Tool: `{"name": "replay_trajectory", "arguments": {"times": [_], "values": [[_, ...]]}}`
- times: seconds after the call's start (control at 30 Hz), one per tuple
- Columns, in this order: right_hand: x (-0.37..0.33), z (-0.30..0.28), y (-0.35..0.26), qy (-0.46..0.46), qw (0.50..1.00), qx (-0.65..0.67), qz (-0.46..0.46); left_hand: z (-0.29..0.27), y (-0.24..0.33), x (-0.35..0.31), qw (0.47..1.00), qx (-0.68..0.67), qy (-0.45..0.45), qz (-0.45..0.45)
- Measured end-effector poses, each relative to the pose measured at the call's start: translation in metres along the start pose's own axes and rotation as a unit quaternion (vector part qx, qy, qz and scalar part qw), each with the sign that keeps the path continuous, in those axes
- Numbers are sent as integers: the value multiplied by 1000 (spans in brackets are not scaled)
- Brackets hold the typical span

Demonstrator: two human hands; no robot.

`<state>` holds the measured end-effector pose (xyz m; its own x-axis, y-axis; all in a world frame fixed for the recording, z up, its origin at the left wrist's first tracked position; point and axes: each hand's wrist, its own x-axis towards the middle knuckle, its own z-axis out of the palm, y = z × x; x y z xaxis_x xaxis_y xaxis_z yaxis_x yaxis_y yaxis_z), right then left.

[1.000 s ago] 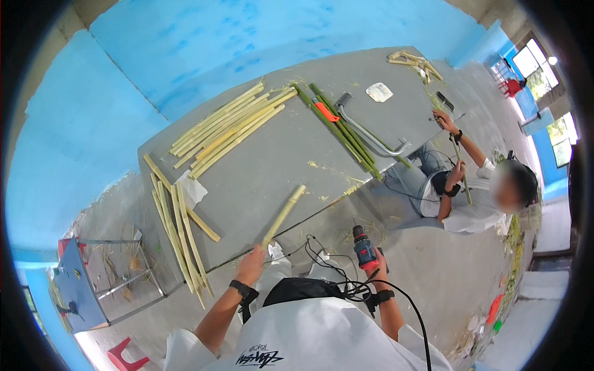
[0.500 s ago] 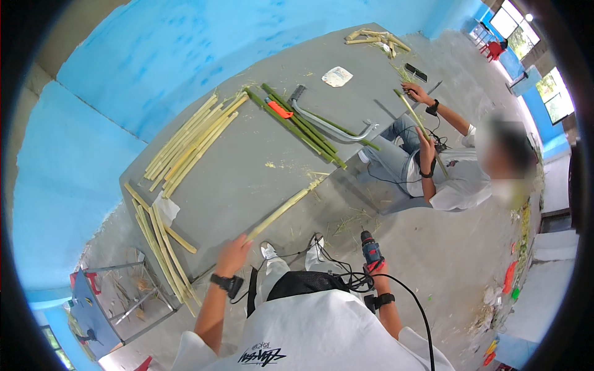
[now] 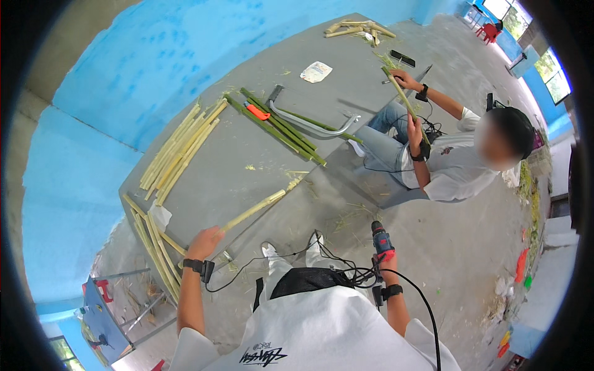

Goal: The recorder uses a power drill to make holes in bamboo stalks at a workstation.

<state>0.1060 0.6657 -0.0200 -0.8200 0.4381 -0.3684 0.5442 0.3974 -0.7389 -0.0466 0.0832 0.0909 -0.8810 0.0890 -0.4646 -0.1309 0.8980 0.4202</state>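
Observation:
My left hand (image 3: 205,243) is closed round the near end of a pale peeled stalk (image 3: 253,211). The stalk slants away to the right along the table's front edge, with ragged shreds at its far end. Low on the right, clear of the table, my right hand (image 3: 388,262) grips the handle of a cordless drill (image 3: 382,238). The drill's chuck points away from me, and no bit can be made out in it. A row of pale peeled stalks (image 3: 185,151) lies on the left of the grey table (image 3: 223,179), and several green stalks (image 3: 278,127) lie near its middle.
A bow saw (image 3: 315,127) and an orange-handled tool (image 3: 257,111) lie by the green stalks. More peeled stalks (image 3: 158,250) overhang the near left corner. A co-worker (image 3: 445,148) sits at the right, holding a stalk (image 3: 405,99). Black cables (image 3: 346,269) hang across my waist.
My left hand has moved left with the stalk. My right hand has shifted slightly right and away with the drill. The whole view has also shifted a little.

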Motion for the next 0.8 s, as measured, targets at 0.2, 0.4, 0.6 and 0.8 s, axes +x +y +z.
{"name": "replay_trajectory", "arguments": {"times": [0.2, 0.4, 0.6, 0.8], "values": [[-2, 13, 29, 29, 999, 41, -8, 15, -37, 13, 996, -81, 35, 22], [-27, 27, 37, 29, 996, 79, 22, 10, -37, 17, 993, -95, -60, -23], [-48, 55, 61, 79, 988, 130, 27, 20, -62, 22, 992, -118, -2, 33], [-62, 76, 101, 120, 987, 108, -3, 16, -63, 32, 987, -145, -56, 48]]}}
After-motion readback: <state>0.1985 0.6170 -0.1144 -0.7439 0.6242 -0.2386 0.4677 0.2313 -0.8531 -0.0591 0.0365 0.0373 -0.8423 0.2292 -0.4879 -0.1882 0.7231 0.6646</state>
